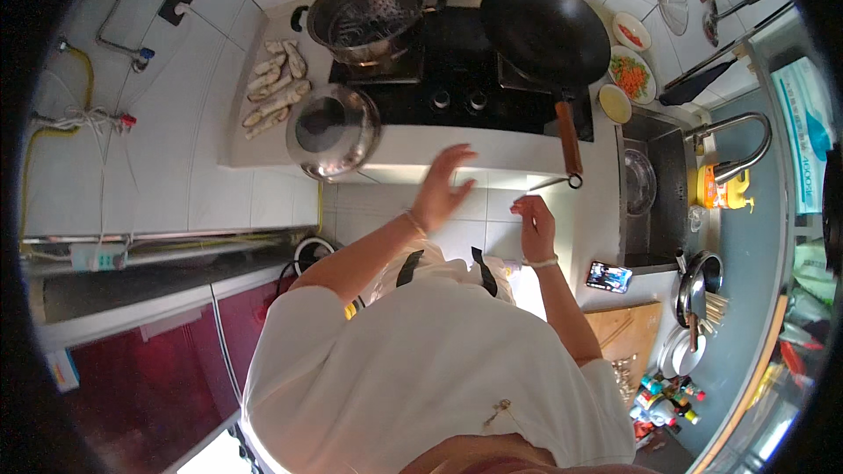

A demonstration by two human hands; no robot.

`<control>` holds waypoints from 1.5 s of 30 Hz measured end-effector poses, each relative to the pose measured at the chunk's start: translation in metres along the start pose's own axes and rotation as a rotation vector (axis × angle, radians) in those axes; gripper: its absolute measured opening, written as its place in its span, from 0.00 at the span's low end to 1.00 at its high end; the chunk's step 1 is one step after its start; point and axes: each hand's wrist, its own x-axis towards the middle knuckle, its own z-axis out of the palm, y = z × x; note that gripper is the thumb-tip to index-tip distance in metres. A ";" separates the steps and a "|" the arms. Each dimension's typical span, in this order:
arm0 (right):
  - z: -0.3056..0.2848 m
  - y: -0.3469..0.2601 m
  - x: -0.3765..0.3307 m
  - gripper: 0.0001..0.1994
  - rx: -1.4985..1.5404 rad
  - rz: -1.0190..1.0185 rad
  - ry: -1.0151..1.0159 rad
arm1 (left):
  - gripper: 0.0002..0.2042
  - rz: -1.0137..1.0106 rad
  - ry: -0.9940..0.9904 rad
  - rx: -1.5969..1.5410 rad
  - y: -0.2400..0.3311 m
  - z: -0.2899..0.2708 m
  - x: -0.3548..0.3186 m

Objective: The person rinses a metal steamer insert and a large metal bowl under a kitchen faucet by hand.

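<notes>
My left hand (442, 193) is raised in front of the counter's white front edge (399, 145). Its fingers are partly bent and spread, with the thumb standing apart; the outline is slightly blurred. The hand is near two round black-and-silver control knobs (459, 101) on a black glass cooktop (457, 48), apart from both.

My right hand (537, 226) is lower and to the right, its fingers bent and drawn close together. I cannot tell whether the fingertips pinch anything. The nearest item is the reddish-brown wooden handle (568, 136) of a round black wok (544, 31), with a metal ring at its end; hand and handle are apart.

The wok rests on the right burner, its handle projecting past the cooktop toward me. On the left burner stands a two-handled polished steel pot (351, 53), uncovered. A domed silver lid with a dark glass centre (334, 127) lies just beside the cooktop, at its front left corner. Pale elongated food pieces with brownish patches (277, 92) lie behind and left of the lid.

Right of the wok: a plate of chopped orange and green food (630, 77), between a small white bowl with red contents (630, 32) and a small bowl of yellowish contents (615, 104). The dark steel sink (650, 233) adjoins, holding a clear round bowl (639, 183).
</notes>
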 end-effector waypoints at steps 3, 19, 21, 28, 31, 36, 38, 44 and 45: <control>0.060 -0.029 0.041 0.02 -0.117 -0.181 0.029 | 0.17 0.003 0.118 0.182 -0.037 -0.098 0.009; 0.256 -0.135 0.362 0.11 -1.249 -0.297 -0.450 | 0.10 -0.110 0.400 0.090 -0.147 -0.276 0.022; 0.268 -0.109 0.401 0.12 -1.332 -0.227 -0.526 | 0.10 -0.162 0.432 0.031 -0.149 -0.270 0.009; 0.315 -0.084 0.432 0.16 -1.677 -0.271 -0.726 | 0.10 -0.456 0.490 0.071 -0.159 -0.281 -0.035; 0.325 -0.085 0.440 0.16 -1.771 -0.217 -0.803 | 0.11 -0.494 0.544 0.010 -0.171 -0.275 -0.041; 0.331 -0.082 0.449 0.15 -1.759 -0.186 -0.879 | 0.11 -0.496 0.517 -0.019 -0.185 -0.267 -0.036; 0.327 -0.061 0.460 0.15 -1.710 -0.118 -0.835 | 0.11 -0.474 0.496 -0.040 -0.190 -0.262 -0.027; 0.335 -0.097 0.451 0.16 -1.679 -0.122 -0.819 | 0.11 -0.514 0.460 -0.030 -0.181 -0.264 -0.019; 0.332 -0.095 0.455 0.16 -1.676 -0.131 -0.818 | 0.11 -0.521 0.454 -0.042 -0.179 -0.263 -0.016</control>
